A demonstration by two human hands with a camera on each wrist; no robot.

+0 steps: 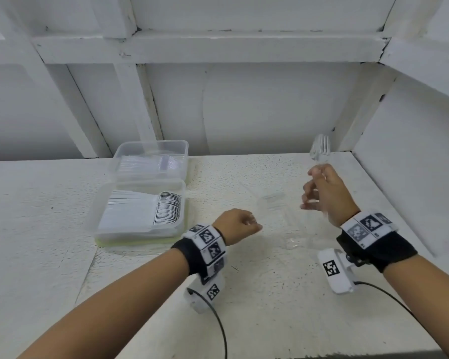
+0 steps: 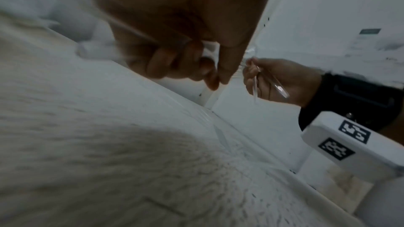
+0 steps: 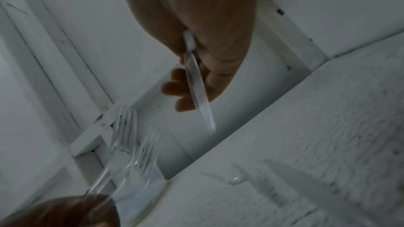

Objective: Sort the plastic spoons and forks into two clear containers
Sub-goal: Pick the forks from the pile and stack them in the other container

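White table [image 1: 270, 294]; two containers at 10 o'clock: far container [image 1: 151, 161] holds forks, near container [image 1: 140, 213] spoons. Left hand [image 1: 237, 224] is curled round a fork bundle [image 3: 131, 144]. Right hand [image 1: 324, 194] pinches a fork [image 1: 320, 149] at 2 o'clock. Step judged: gathering forks; next, carry to the far container.

You have open worktop [image 1: 257, 294] near you; two stacked-close containers [image 1: 145, 203] block the left, loose clear cutlery [image 1: 270, 200] lies centre, and the wall [image 1: 412, 156] closes the right.
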